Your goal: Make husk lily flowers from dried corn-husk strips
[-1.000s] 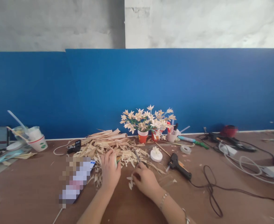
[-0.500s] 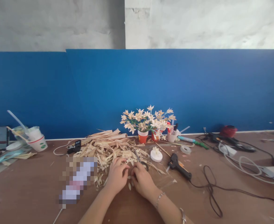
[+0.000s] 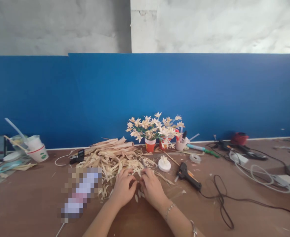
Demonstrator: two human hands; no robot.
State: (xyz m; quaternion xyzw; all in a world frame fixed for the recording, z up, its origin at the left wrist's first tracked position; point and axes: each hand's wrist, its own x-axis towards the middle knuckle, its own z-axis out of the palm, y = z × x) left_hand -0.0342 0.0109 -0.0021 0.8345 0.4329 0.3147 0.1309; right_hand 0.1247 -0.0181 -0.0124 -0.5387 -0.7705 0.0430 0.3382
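My left hand [image 3: 124,187] and my right hand [image 3: 151,187] meet over the table in front of me, fingertips pinched and almost touching. Whatever sits between the fingers is too small and hidden to make out. Small pale petal-shaped pieces [image 3: 136,198] lie on the table just below the fingertips. Behind the hands spreads a heap of dry, straw-coloured husk strips [image 3: 110,156]. A scissors-like tool is largely covered by my right hand. Beyond it, a round white lid [image 3: 164,167] carries a small pale flower [image 3: 164,159].
Pale artificial flowers [image 3: 154,126] stand in red cups [image 3: 150,145] by the blue partition [image 3: 145,85]. To the right lie a black glue gun [image 3: 189,176] with its cord and a tape roll [image 3: 195,158]. A pixelated, phone-like object [image 3: 82,194] lies left; a white cup [image 3: 38,154] stands farther left.
The view has shifted slightly, so the table items appear a little farther left. My right fingers have moved slightly closer to the left ones; both hands stay pinched.
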